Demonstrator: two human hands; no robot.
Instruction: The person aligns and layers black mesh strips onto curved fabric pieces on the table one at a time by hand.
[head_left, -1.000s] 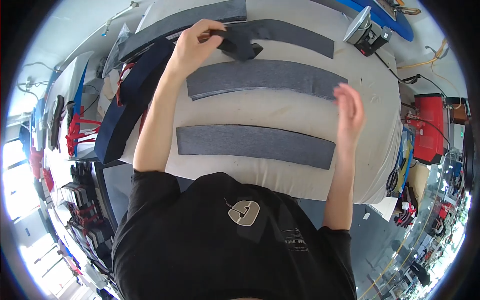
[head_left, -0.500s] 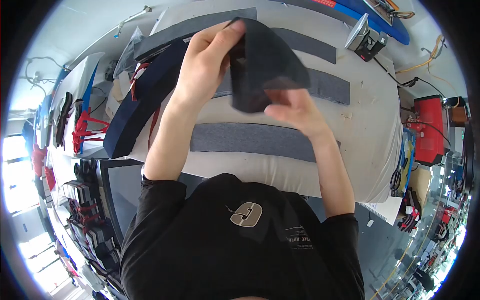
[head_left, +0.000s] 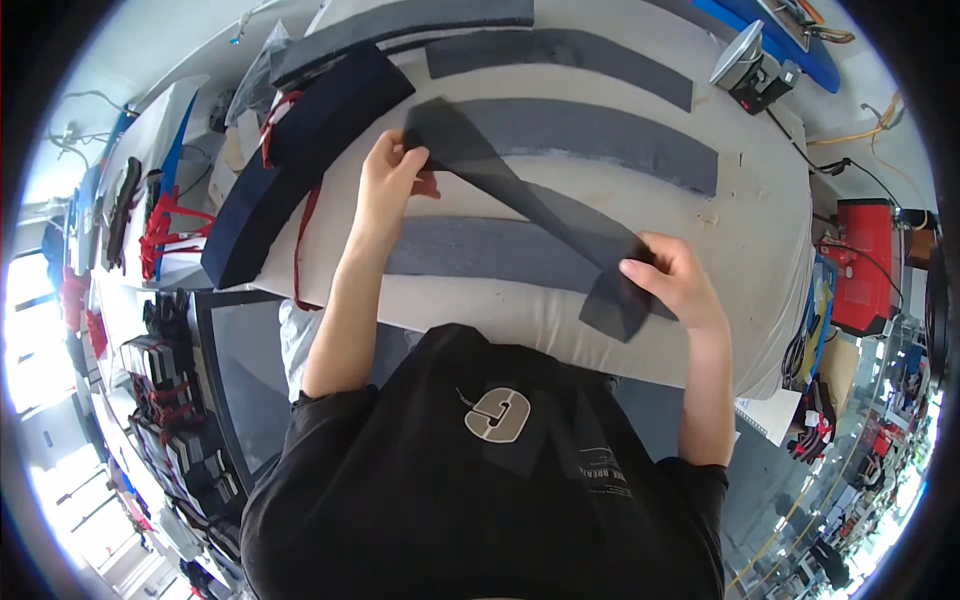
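- At the left, a navy fabric bundle [head_left: 310,150] lies aslant along the edge of the pale-covered desk [head_left: 760,230], with a red strap [head_left: 307,250] hanging beside it.
- Just right of the bundle, a grey stack [head_left: 410,32] sits at the far side.
- The left hand [head_left: 388,180] pinches the upper-left end of a sheer black strip [head_left: 560,215] between thumb and fingers.
- The strip runs diagonally, partly twisted, between both hands, above the middle grey strip [head_left: 620,140] and the near grey strip [head_left: 480,248]; a far grey strip [head_left: 570,55] lies beyond.
- The right hand [head_left: 680,280] pinches the strip near its lower-right end; whether that end touches the desk, I cannot tell.
- At far right, an iron [head_left: 748,72] stands near the desk's corner.
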